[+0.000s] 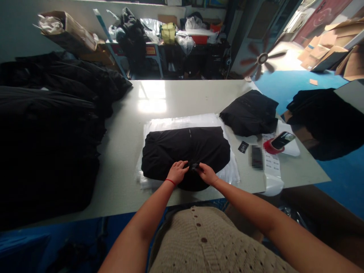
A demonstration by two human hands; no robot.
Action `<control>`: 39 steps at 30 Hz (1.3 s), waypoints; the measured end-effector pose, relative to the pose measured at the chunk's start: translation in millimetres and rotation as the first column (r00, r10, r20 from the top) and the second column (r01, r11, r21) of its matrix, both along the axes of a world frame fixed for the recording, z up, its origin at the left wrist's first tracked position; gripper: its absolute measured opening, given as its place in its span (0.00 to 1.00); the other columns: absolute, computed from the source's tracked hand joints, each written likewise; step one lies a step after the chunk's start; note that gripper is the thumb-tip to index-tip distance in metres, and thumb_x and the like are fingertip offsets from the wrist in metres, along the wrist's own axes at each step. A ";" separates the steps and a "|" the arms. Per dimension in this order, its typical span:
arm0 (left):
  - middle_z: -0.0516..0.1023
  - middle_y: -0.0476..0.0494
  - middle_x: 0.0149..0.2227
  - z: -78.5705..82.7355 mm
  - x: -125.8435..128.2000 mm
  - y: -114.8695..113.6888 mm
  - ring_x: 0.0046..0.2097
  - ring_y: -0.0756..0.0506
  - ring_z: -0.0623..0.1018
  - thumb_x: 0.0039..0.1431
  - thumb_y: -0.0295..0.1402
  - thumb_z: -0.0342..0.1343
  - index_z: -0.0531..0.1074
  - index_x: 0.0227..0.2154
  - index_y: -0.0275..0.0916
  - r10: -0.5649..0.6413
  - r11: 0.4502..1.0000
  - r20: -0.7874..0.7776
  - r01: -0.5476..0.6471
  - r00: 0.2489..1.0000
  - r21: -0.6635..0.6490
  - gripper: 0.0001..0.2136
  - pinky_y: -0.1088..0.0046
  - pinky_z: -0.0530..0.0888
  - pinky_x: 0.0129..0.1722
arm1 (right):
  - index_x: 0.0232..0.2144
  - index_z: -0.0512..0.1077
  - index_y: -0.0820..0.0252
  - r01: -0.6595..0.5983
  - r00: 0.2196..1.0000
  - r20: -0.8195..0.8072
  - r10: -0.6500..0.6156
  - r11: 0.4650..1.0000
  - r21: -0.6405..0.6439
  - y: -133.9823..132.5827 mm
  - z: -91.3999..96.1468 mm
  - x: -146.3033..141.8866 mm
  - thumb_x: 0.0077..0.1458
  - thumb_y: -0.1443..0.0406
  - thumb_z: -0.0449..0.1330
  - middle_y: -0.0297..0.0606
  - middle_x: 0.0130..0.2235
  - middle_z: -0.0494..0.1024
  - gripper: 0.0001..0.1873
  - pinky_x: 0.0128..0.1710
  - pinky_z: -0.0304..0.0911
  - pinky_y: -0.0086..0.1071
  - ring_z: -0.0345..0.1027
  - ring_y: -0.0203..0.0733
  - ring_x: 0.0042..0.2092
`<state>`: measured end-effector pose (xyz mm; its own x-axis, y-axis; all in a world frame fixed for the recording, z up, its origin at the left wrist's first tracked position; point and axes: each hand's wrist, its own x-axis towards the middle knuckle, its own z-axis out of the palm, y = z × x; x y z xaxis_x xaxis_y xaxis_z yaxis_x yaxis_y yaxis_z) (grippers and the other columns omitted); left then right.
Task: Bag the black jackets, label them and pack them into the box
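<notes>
A folded black jacket [184, 146] lies flat in front of me on a stack of clear plastic bags [182, 122]. At its near edge, my left hand [178, 172] has its fingers bent over the fabric, gripping it. My right hand [207, 173] pinches the jacket from the other side, close to a small dark glossy piece [195, 166] between the two hands. What this piece is cannot be made out. A rounded part of the jacket hangs toward me below the hands.
Large piles of black garments [48, 151] cover the table's left side. Toward the right are another black garment [251, 112], a small black tag [243, 147], a label sheet [272, 167] and a red tape roll [273, 146] with a phone [283, 140]. A fan [262, 58] stands beyond.
</notes>
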<state>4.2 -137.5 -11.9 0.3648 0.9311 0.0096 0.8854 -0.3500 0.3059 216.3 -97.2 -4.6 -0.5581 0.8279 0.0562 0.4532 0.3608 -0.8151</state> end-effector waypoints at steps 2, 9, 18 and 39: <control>0.70 0.41 0.58 -0.2 2.2 -4.6 0.57 0.39 0.66 0.56 0.24 0.50 0.73 0.52 0.48 0.019 1.000 0.013 -0.019 1.000 -0.012 0.22 0.58 0.64 0.55 | 0.37 0.71 0.57 0.133 0.989 -0.028 -0.144 0.962 -0.237 6.1 -13.0 -7.1 0.57 0.64 0.56 0.35 0.33 0.77 0.06 0.36 0.66 0.32 0.71 0.40 0.34; 0.68 0.40 0.58 9.6 4.1 -16.1 0.57 0.40 0.66 0.55 0.32 0.52 0.65 0.59 0.43 0.121 0.989 0.170 -0.104 0.978 -0.106 0.26 0.58 0.62 0.59 | 0.42 0.69 0.58 0.490 0.870 0.169 -0.463 0.852 -0.184 7.8 -42.7 -21.6 0.51 0.64 0.60 0.35 0.31 0.75 0.14 0.32 0.65 0.31 0.70 0.39 0.31; 0.65 0.41 0.59 10.7 13.7 -10.5 0.59 0.38 0.63 0.56 0.30 0.52 0.68 0.57 0.53 0.141 0.966 0.035 -0.130 0.989 -0.225 0.25 0.56 0.59 0.59 | 0.48 0.69 0.57 0.333 0.875 0.287 -0.391 0.914 0.230 1.3 -23.6 -10.8 0.58 0.63 0.54 0.44 0.40 0.73 0.16 0.40 0.64 0.36 0.69 0.46 0.39; 0.74 0.26 0.52 26.3 -156.5 37.1 0.56 0.30 0.72 0.40 0.59 0.62 0.71 0.48 0.30 0.967 0.194 -0.008 -0.754 0.256 -0.627 0.39 0.58 0.70 0.55 | 0.42 0.75 0.65 0.560 0.758 0.178 -0.627 0.486 -0.672 119.5 26.8 72.7 0.38 0.61 0.71 0.46 0.40 0.82 0.26 0.42 0.72 0.41 0.77 0.49 0.39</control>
<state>-152.3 -100.4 14.3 -0.6146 0.5350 -0.5797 0.3053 0.8389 0.4506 289.0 22.3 22.2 0.0589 0.7861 -0.6152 0.2729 -0.6055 -0.7476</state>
